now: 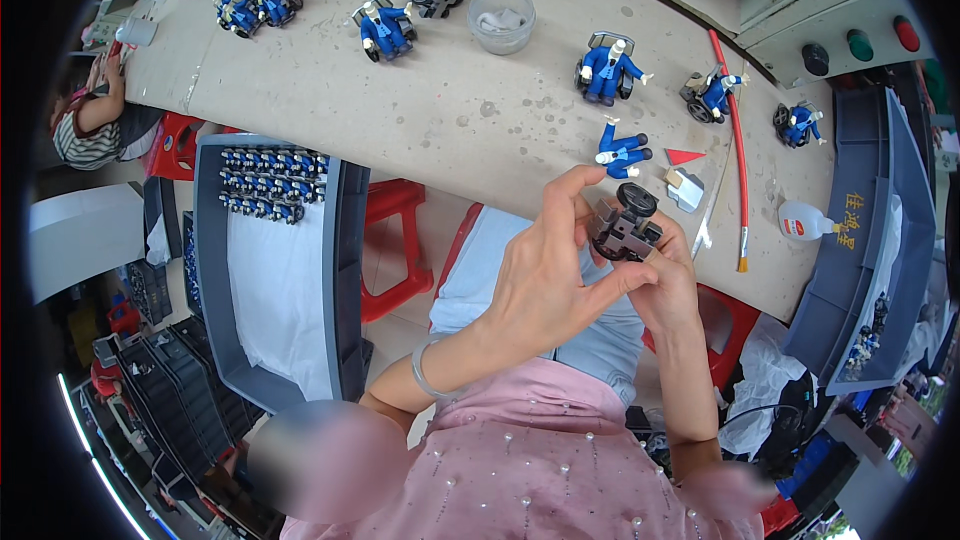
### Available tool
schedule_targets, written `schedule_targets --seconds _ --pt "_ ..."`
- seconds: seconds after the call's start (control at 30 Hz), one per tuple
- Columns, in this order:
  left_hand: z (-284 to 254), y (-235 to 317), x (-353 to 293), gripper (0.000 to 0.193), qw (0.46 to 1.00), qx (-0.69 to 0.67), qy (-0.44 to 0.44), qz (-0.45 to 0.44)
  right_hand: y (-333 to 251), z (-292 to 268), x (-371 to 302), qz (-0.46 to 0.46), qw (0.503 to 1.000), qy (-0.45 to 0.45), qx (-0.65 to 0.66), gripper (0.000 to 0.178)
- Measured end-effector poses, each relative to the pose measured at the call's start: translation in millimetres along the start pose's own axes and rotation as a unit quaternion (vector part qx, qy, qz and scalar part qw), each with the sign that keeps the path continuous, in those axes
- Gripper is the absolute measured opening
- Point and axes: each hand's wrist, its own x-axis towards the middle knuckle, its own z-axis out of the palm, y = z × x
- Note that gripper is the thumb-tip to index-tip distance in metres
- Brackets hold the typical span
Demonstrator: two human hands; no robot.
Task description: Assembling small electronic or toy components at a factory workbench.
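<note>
Over my lap, near the table's front edge, both hands hold a small dark toy wheelchair [625,225] with black wheels. My left hand [545,255] grips it from the left, thumb stretched along its lower edge. From the right, my right hand [672,275] has its fingers around it; part of them is hidden behind the toy. Just beyond lies a toy figure in a blue suit [622,148] without a chair. Beside it on the table are a red triangular piece [685,156] and a small grey-white block [684,190].
Seated blue figures [610,70] and a clear tub [502,20] stand farther back. A long red brush [735,140] and a white bottle [803,221] lie to the right. At left, a grey crate [345,280] holds rows of figures. Another person's arm [100,105] is far left.
</note>
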Motion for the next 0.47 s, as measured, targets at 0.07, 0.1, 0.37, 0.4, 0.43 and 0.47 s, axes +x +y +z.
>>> schedule_targets --seconds 0.07,0.1,0.37,0.4,0.43,0.47 --pt "-0.5 0.5 -0.2 0.091 1.0 0.004 0.004 0.003 1.4 -0.4 -0.1 0.013 1.0 0.004 0.014 0.031" --pt "-1.4 1.4 -0.6 0.092 1.0 0.008 0.007 0.002 2.7 -1.1 0.0 0.018 1.0 -0.003 0.021 0.033" --pt "0.4 2.3 -0.2 0.084 0.999 0.032 0.032 0.03 2.0 6.9 -0.6 0.019 0.999 0.009 0.034 0.037" --pt "0.5 2.4 -0.1 0.082 0.998 0.033 0.031 0.03 2.5 6.7 -0.8 0.019 0.999 0.009 0.036 0.037" --pt "0.4 2.6 -0.1 0.08 0.998 0.034 0.031 0.031 3.1 6.2 -1.1 0.019 0.999 0.008 0.039 0.038" --pt "0.6 2.8 -0.1 0.08 0.998 0.034 0.03 0.031 4.0 4.8 -1.4 0.022 0.999 0.007 0.044 0.038"
